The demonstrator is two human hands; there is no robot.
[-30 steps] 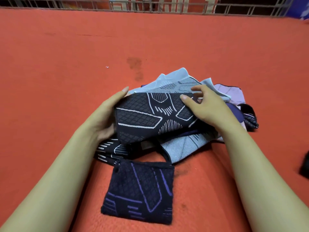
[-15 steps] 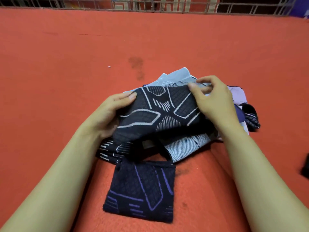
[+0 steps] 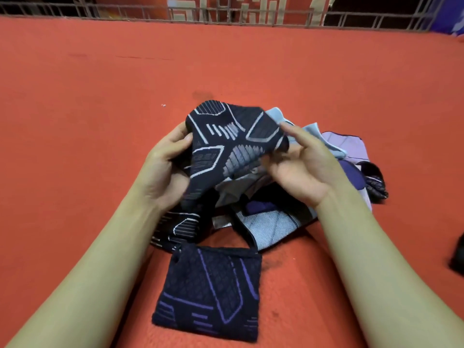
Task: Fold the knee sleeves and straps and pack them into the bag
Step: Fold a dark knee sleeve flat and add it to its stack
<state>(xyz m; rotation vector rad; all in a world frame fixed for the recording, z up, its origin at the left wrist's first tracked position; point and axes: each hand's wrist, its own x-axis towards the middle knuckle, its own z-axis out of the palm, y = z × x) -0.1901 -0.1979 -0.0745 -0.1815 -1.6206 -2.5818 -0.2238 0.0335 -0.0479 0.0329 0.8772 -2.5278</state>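
Head view: a black knee sleeve with white lines [image 3: 226,149] is being held up between both hands over the pile of sleeves [image 3: 276,217]. It is being gripped by the left hand [image 3: 165,169] at its left edge and pinched by the right hand [image 3: 306,167] at its right edge. A folded black-and-purple sleeve [image 3: 211,295] is lying nearer on the red surface [image 3: 100,96]. The pile's lower layers are being hidden by the forearms, and a dark object [image 3: 458,257] is being cut off at the right edge.
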